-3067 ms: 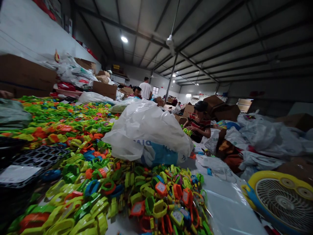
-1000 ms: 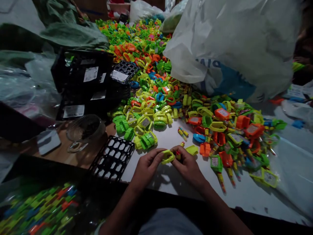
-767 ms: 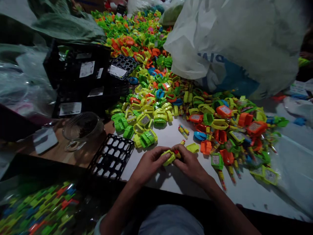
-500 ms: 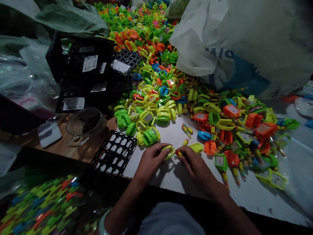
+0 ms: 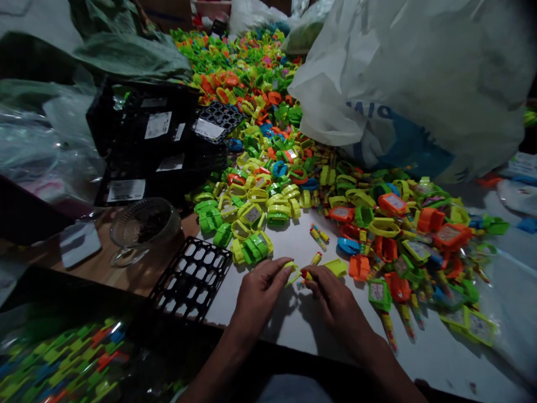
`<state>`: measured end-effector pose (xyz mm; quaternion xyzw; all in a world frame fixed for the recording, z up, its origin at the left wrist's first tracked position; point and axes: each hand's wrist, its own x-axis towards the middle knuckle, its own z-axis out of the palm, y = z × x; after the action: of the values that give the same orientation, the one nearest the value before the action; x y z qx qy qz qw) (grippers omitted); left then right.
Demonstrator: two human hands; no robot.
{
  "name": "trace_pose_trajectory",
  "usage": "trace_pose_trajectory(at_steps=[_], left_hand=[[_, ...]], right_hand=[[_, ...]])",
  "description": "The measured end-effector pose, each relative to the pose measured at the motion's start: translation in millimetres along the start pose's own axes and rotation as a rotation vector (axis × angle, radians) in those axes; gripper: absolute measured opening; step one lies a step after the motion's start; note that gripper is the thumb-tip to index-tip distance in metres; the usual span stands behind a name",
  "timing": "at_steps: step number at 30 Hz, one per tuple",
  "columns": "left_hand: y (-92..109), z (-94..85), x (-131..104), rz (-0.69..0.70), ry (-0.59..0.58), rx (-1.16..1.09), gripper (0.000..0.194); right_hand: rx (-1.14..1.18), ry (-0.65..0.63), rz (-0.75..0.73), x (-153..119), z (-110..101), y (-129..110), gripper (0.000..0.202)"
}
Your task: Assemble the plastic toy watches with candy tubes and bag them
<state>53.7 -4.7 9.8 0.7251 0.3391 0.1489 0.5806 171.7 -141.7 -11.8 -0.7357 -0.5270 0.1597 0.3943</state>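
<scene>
Head view looks down on the white table (image 5: 293, 330), which I take as my landmark. At its far right side slumps a big white bag (image 5: 419, 73). Off its left edge stand black crates (image 5: 138, 134), and nearer me a black grid tray (image 5: 191, 277) overlaps the table's left edge, with a glass bowl (image 5: 140, 226) just left of that. Across the table's far half spreads a heap of toy watches (image 5: 293, 168) in yellow, green, orange and blue.

On the bare near part of the table, my left hand (image 5: 258, 296) has its fingers curled, thumb and forefinger pinched on a yellow watch (image 5: 292, 272) which sits low over the tabletop. My right hand (image 5: 331, 296) meets it from the other side, fingertips pressed together around a small pen (image 5: 305, 275) with a red tip, right against the watch. I cannot tell whether pen and watch are joined. Just beyond my right fingers lies a loose yellow piece (image 5: 337, 267) flat on the table, and a little farther two more small pens (image 5: 319, 236).
</scene>
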Motion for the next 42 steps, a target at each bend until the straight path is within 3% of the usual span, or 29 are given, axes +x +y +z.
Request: trace_pose_trajectory(at_steps=[7, 13, 20, 22, 28, 30, 32, 36, 38, 40, 42], left_hand=[[-4, 2.5, -2, 0.046, 0.05, 0.061, 0.026], [-8, -0.1, 2, -0.066, 0.068, 0.018, 0.024], [1, -0.1, 6, -0.177, -0.03, -0.079, 0.027], [0, -0.6, 5, -0.213, -0.069, -0.085, 0.027], [-6, 7.3, 4, -0.181, -0.066, 0.211, 0.038], [-3, 9.7, 2, -0.155, -0.064, 0.196, 0.04], [2, 6.6, 1, -0.085, -0.02, 0.147, 0.04], [6, -17.2, 3, 0.172, 0.259, 0.219, 0.031], [2, -29.6, 6, 0.216, 0.342, 0.284, 0.027], [-3, -34.3, 8, 0.186, 0.34, 0.274, 0.026], [-3, -29.2, 8, 0.143, 0.256, 0.179, 0.032]], right_hand=[[-0.151, 0.024, -0.048, 0, 6, 2, 0.03], [-0.529, -0.101, -0.131, 4, 7, 2, 0.039], [-0.803, -0.094, -0.267, 24, 1, -5, 0.009], [-0.85, -0.12, -0.336, 25, 1, -4, 0.011], [-0.862, -0.211, -0.407, 14, 10, 6, 0.018], [-0.816, -0.19, -0.383, 12, 1, 8, 0.018], [-0.794, -0.103, -0.337, 13, -24, 9, 0.019], [-0.906, 0.279, -0.053, 21, -97, 25, 0.027], [-0.911, 0.426, 0.067, 26, -120, 34, 0.028], [-0.826, 0.406, 0.069, 29, -120, 36, 0.026], [-0.712, 0.268, -0.01, 30, -97, 30, 0.024]])
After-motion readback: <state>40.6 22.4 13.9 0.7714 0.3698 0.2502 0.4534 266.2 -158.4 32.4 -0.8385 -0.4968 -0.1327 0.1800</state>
